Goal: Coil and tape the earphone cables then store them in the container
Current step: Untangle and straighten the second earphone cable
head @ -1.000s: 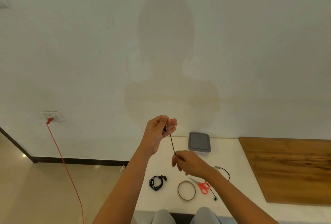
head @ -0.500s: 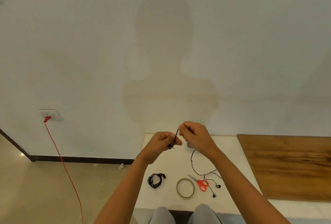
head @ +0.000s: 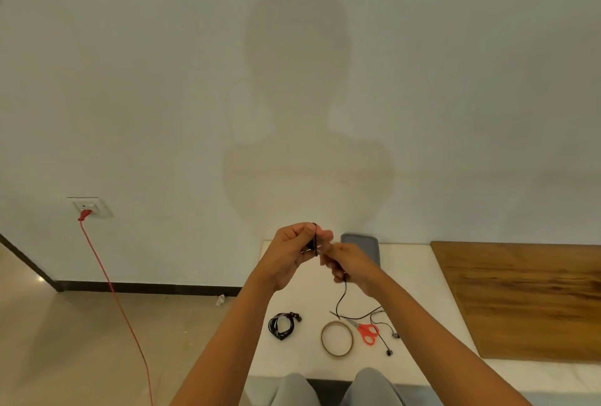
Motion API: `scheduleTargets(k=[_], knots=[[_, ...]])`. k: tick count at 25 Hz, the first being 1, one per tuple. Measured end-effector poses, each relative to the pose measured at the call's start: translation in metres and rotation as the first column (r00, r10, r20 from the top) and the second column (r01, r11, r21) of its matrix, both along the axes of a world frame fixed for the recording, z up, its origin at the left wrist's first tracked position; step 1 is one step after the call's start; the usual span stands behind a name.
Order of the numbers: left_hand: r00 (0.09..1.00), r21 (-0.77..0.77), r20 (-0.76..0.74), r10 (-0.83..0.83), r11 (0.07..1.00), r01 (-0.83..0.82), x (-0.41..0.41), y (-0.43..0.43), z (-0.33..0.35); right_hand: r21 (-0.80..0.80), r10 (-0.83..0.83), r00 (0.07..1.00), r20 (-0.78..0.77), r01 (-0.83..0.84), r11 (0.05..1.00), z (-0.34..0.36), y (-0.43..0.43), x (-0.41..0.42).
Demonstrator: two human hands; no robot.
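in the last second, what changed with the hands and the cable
The right hand came up from below to meet the left hand, bringing the cable across it; both hands hold it throughout. The slack tail now hangs to the table. The coiled earphones, tape roll, scissors and container stayed put.

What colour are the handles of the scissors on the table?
Red-orange; the scissors show best in the head view, beside the tape ring.

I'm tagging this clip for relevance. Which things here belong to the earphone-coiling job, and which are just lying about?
Job:
- earphone cable, gripped by left hand and right hand
- coiled earphones
- tape roll
- scissors
- grey-lidded container

Lying about:
- wooden board
- red cord in wall socket
- floor scrap
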State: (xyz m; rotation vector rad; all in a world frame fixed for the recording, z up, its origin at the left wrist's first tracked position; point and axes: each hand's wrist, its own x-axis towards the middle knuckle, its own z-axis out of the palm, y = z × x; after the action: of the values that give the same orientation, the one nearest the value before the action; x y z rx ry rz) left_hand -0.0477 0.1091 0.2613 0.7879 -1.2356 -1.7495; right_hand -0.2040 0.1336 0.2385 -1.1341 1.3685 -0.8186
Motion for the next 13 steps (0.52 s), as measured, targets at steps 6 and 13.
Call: scheduleTargets(k=[6, 13], knots=[[0.977, -0.049, 0.128, 0.170, 0.985, -0.165, 0.004, -0.012, -0.013, 0.004, 0.141, 0.984, -0.108, -0.141, 0.990, -0.005, 0.032, 0.014], [0.932, -0.118, 0.355, 0.074, 0.992, -0.034, 0.014, -0.010, -0.029, -0.140, 0.091, 0.985, -0.147, -0.111, 0.984, 0.051, 0.040, 0.011]])
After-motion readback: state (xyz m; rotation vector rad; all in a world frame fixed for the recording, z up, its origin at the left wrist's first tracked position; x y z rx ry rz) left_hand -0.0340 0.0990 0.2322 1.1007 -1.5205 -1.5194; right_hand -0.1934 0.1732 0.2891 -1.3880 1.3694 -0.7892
